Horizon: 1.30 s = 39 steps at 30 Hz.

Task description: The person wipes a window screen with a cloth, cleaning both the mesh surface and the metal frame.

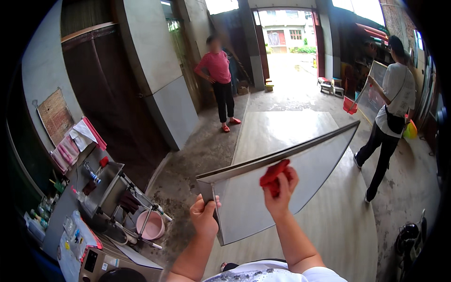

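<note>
**Presently, a grey framed panel held aloft, red cloth at its face**

The framed panel (242, 209) hangs tilted in front of the person, above a broad pale surface (286, 126). Its face is smooth and greyish white; the deep metallic rim has a dark line along the far edge, and the lower right outline bends in a curve. The left hand (205, 215) grips the near left corner, thumb on the outside and fingers wrapped round the rim, pinching it. The right hand (281, 188) bunches a crumpled red cloth (275, 175) between its bent fingers, over the panel's face.

To the left, a pink basin (151, 225) stands on the floor among the legs of a metal stand; its inside looks pale, and I cannot tell whether it holds liquid. The stand carries a steel sink (112, 181), its inside too shadowed to read, with a dark cloth (129, 202) hanging from the frame. Bottles (43, 209) cluster beyond, contents unclear. Pink and white towels (79, 140) hang by the wall.

Farther off, a person in a striped top (218, 66) stands facing this way; at right, another in white (397, 87) holds a framed sheet (375, 96).
</note>
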### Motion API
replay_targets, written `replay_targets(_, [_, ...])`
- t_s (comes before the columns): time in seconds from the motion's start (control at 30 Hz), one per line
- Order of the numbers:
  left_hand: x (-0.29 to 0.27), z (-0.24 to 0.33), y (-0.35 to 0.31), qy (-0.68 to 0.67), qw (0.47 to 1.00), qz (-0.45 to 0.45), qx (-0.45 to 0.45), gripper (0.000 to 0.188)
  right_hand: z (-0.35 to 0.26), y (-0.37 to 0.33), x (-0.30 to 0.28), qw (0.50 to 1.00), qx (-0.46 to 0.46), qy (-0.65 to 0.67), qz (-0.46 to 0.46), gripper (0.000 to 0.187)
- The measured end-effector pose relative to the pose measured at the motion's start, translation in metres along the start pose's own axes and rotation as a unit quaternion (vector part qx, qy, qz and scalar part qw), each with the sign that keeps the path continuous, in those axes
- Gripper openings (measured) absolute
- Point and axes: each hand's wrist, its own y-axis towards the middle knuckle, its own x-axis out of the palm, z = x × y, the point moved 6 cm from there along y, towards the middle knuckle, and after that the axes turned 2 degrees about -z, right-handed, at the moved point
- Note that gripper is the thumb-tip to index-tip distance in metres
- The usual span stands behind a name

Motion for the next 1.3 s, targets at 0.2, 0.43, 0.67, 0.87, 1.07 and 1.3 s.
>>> replay_targets(0.2, [0.005,-0.008,-0.007,0.036,0.998,-0.06,-0.005,0.01,0.024,-0.009,-0.014,0.993,0.084,0.052,0.059,0.056])
replay_targets(0.43, [0.006,-0.023,-0.003,0.07,0.997,-0.041,-0.016,0.007,0.01,-0.018,0.001,0.995,0.091,0.035,0.0,0.051])
replay_targets(0.67, [0.011,-0.048,0.021,0.108,0.993,-0.044,-0.03,0.014,0.028,-0.023,0.009,0.995,0.101,0.013,-0.014,0.05])
replay_targets(0.87, [0.012,-0.105,0.038,0.055,0.991,-0.109,-0.06,0.005,0.053,-0.019,-0.005,0.995,0.099,-0.004,0.014,0.049])
replay_targets(1.07, [0.041,-0.107,0.032,0.028,0.99,-0.111,-0.08,0.009,0.073,-0.03,-0.02,0.989,0.142,-0.047,0.004,0.053])
replay_targets(1.3, [0.057,-0.141,0.045,0.059,0.981,-0.174,-0.064,0.009,0.097,-0.037,-0.036,0.98,0.183,-0.074,0.019,0.051])
